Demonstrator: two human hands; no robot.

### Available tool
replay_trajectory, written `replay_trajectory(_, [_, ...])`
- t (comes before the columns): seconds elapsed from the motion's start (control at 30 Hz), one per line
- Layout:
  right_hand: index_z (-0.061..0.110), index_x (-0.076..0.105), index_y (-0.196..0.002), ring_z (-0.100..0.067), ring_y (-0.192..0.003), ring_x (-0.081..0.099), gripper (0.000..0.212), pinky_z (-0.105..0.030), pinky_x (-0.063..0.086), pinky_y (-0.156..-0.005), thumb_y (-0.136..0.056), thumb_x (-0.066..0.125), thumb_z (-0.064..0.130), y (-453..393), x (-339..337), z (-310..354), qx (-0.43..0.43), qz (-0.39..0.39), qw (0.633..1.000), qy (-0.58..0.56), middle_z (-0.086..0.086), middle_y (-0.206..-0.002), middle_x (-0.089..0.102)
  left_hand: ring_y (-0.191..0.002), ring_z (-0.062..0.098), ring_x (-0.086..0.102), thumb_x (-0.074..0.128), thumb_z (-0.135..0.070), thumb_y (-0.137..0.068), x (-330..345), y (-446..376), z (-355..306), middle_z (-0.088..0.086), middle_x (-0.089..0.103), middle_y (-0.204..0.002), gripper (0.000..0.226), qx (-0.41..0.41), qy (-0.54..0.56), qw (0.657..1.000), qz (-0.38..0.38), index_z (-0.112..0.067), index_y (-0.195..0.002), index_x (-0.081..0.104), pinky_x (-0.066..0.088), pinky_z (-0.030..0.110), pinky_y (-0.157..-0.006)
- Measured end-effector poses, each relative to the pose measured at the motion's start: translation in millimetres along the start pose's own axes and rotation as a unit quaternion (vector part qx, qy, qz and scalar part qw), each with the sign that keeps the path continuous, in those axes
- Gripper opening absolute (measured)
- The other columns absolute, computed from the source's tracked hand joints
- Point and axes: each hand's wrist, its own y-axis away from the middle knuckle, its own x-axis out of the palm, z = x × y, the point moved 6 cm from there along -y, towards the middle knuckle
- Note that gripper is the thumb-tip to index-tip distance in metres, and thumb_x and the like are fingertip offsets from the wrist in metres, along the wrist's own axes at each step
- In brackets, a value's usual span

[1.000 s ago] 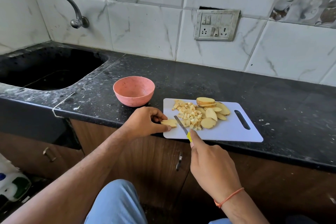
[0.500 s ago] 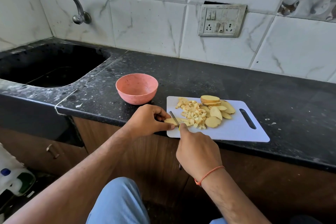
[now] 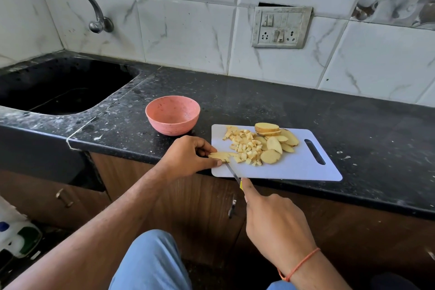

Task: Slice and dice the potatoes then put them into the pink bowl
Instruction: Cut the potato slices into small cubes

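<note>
A white cutting board (image 3: 303, 167) lies at the front edge of the black counter. On it sit a heap of diced potato (image 3: 244, 146) and several potato slices (image 3: 275, 142). My left hand (image 3: 188, 158) pinches a potato slice cut into strips (image 3: 220, 155) at the board's left edge. My right hand (image 3: 275, 221) grips a yellow-handled knife (image 3: 233, 173), its blade tip touching the strips. The pink bowl (image 3: 173, 117) stands empty to the left of the board, beyond my left hand.
A black sink (image 3: 58, 89) with a wall tap (image 3: 94, 9) is at the left. A switch and socket plate (image 3: 280, 27) is on the tiled wall. Wooden cabinet doors (image 3: 211, 207) run below the counter, my knee in front of them.
My right hand has drawn the knife back toward me across the strips, after pushing forward half a second ago. My left hand keeps holding the same slice.
</note>
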Motion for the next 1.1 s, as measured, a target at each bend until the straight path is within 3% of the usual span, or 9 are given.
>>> replay_trajectory(0.13, [0.036,0.011,-0.165,-0.011,-0.057,0.053,0.060,-0.025,0.031,-0.046,-0.110,0.034,0.031,4,0,-16,0.031,-0.008,0.999,0.002,0.004,-0.067,0.055,-0.081,0.006,0.070,0.097,-0.048,-0.069,-1,0,-1,-0.014,0.078,-0.087,0.038,-0.001,-0.002,1.000,0.010,-0.031,-0.099,0.082,0.059,0.029,-0.075])
replay_trajectory(0.33, [0.039,0.017,-0.164,-0.009,-0.054,0.054,0.055,-0.021,0.032,-0.044,-0.111,0.032,0.040,3,0,-24,0.058,-0.038,0.994,-0.089,0.008,-0.064,0.054,-0.082,0.000,0.066,0.095,-0.054,-0.068,1,2,-7,-0.016,0.075,-0.090,0.044,0.018,-0.016,1.000,0.005,-0.034,-0.106,0.082,0.053,0.017,-0.067])
replay_trajectory(0.43, [0.038,0.016,-0.164,-0.010,-0.054,0.053,0.056,-0.022,0.034,-0.046,-0.111,0.032,0.040,2,-1,-15,0.046,-0.045,0.992,-0.111,0.009,-0.064,0.053,-0.085,0.001,0.067,0.095,-0.058,-0.067,-1,2,-6,-0.017,0.074,-0.091,0.050,0.022,-0.015,1.000,0.010,-0.036,-0.109,0.082,0.056,0.020,-0.072])
replay_trajectory(0.63, [0.035,0.018,-0.165,-0.010,-0.060,0.054,0.056,-0.023,0.035,-0.049,-0.111,0.032,0.039,-13,-3,-2,0.023,-0.056,0.992,-0.107,0.010,-0.067,0.052,-0.083,0.000,0.071,0.097,-0.046,-0.071,-3,2,-4,-0.020,0.077,-0.088,0.036,-0.001,0.013,1.000,0.018,-0.031,-0.100,0.082,0.060,0.021,-0.073])
replay_trajectory(0.93, [0.029,0.022,-0.164,-0.011,-0.068,0.056,0.055,-0.026,0.037,-0.052,-0.110,0.034,0.034,-26,7,13,0.002,-0.042,0.998,-0.050,0.008,-0.076,0.057,-0.083,0.008,0.073,0.097,-0.043,-0.072,-3,3,-5,-0.018,0.079,-0.088,0.028,0.014,0.016,1.000,0.012,-0.032,-0.093,0.084,0.063,0.034,-0.077])
replay_trajectory(1.1, [0.022,0.022,-0.164,-0.014,-0.064,0.045,0.061,-0.026,0.025,-0.047,-0.106,0.041,0.023,-45,5,25,0.008,-0.033,0.999,-0.007,0.003,-0.081,0.053,-0.082,0.007,0.074,0.098,-0.043,-0.070,-3,1,-3,-0.015,0.079,-0.088,0.031,0.019,0.019,1.000,0.009,-0.030,-0.094,0.084,0.063,0.033,-0.078])
